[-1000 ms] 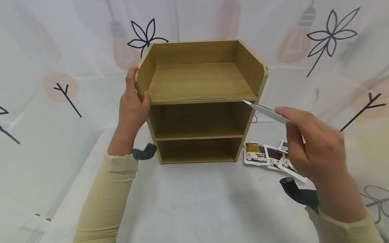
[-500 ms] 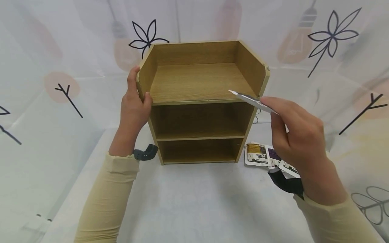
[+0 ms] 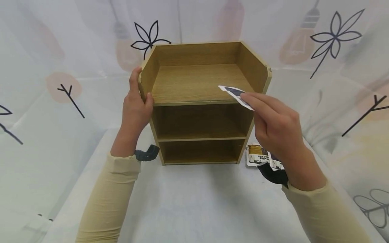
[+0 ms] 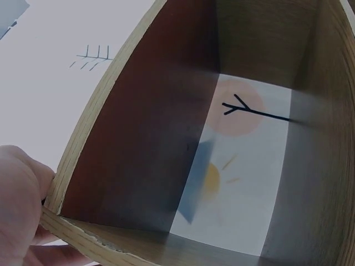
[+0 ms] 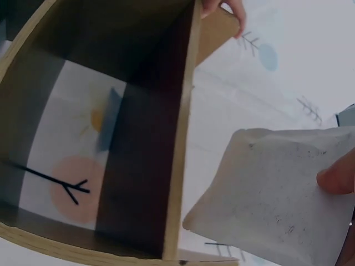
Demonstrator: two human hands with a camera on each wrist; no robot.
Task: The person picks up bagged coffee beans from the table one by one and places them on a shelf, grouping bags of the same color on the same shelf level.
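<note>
A small wooden shelf unit [image 3: 197, 81] with an open top tray and two compartments below stands upright on the white surface. My left hand [image 3: 135, 109] grips its upper left side panel, thumb at the front edge; the left wrist view shows fingers [image 4: 58, 256] around the panel's corner. Between thumb and fingers, my right hand [image 3: 276, 125] pinches a flat white packet [image 3: 232, 91] with a dark printed face, in front of the top tray's right part. From the right wrist, the packet's pale back [image 5: 272, 194] shows beside the shelf, my thumb on it.
More printed packets [image 3: 258, 155] lie on the white tabletop [image 3: 194, 202] right of the shelf, partly hidden by my right hand and wrist. Patterned cloth [image 3: 288, 20] hangs behind and at both sides.
My right hand has moved left with the packet, from beside the shelf's right edge to the top tray's front, and the packet's printed face has turned into view. My left hand keeps its grip.
</note>
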